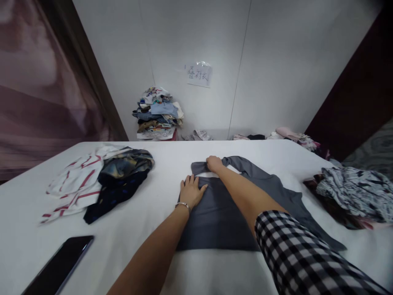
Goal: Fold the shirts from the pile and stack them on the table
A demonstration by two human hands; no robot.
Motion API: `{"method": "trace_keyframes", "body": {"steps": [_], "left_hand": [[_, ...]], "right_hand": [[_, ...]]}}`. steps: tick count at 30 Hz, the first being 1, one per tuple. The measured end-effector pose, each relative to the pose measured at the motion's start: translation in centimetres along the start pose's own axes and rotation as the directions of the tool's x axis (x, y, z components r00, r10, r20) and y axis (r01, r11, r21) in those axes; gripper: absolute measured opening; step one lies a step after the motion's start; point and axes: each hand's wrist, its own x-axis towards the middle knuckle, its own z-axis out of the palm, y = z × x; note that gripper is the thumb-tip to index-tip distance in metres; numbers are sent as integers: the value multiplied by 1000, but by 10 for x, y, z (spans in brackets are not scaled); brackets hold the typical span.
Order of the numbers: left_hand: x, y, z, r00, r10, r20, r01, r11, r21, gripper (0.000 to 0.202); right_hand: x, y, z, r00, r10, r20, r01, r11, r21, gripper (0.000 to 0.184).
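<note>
A dark grey shirt [221,221] lies spread on the white table in front of me, its lower edge toward me. My left hand [192,192] rests flat on its upper left edge, fingers spread, a bracelet at the wrist. Farther back, my right hand [214,164] has its fingers closed on a narrow grey strip of the shirt, perhaps a sleeve end. A slim white gap shows between that strip and the body. My right forearm hides part of the middle, and more grey cloth extends to the right of it.
Crumpled white-and-red [80,180] and dark patterned clothes [123,172] lie at the left. A black phone [59,264] is at the near left. Patterned garments [356,194] are heaped at the right. Behind the table [166,164] stands a clothes pile [159,112] beneath a wall sign [199,74].
</note>
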Motion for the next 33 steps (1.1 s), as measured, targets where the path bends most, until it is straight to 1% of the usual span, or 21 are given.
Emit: {"method": "trace_keyframes", "body": {"steps": [1,3,6,7,8,9,11,12,13,14,17,20,23,26,28,30,33], "left_hand": [[0,0,0,1000,4,-1,-4,1000,-4,69],[1,0,-1,1000,6,2,-6,1000,-12,69],[2,1,-2,1000,5,9,-5,1000,-18,68],[2,1,-3,1000,6,11,-6,1000,-22,68],[2,1,-4,1000,7,13,-7,1000,-27,68],[3,1,-5,1000,8,18,-8,999,-32,68],[4,1,-7,999,2,43,0,999,-48,68],[5,1,-9,998,-4,57,8,998,-58,67],[7,1,-12,997,-14,71,19,997,-70,65],[8,1,-15,996,-26,86,33,996,-81,62],[16,4,-24,992,-50,119,58,996,-71,51],[26,9,-30,992,15,124,-17,1000,21,42],[34,15,-33,987,70,143,-81,994,74,42],[39,18,-37,984,73,160,-90,991,103,35],[39,19,-43,985,96,146,-115,985,126,31],[36,20,-50,984,141,107,-156,977,146,30],[26,20,-60,972,229,43,-233,958,169,30]], "right_hand": [[3,1,-11,998,28,-58,-26,999,25,10],[10,7,-44,979,85,-183,-69,993,91,14],[14,25,-108,924,183,-335,-117,971,207,23],[13,33,-130,901,223,-372,-130,957,261,24],[9,42,-152,869,274,-411,-122,925,360,21],[3,51,-172,827,346,-443,-75,849,523,16],[-12,66,-207,763,458,-457,56,657,752,8],[-21,72,-222,745,490,-453,122,568,814,9],[-30,78,-235,736,502,-455,168,515,841,10],[-39,81,-246,729,505,-463,207,482,851,11],[-60,87,-269,703,493,-513,304,444,843,11],[-76,89,-286,689,473,-549,357,438,825,14],[-94,90,-298,688,455,-565,388,427,817,17],[-115,93,-308,650,471,-596,439,407,801,20],[-132,94,-314,623,483,-616,467,402,788,22],[-152,95,-320,606,484,-631,487,402,775,24],[-188,95,-328,570,473,-672,531,412,740,28]]}}
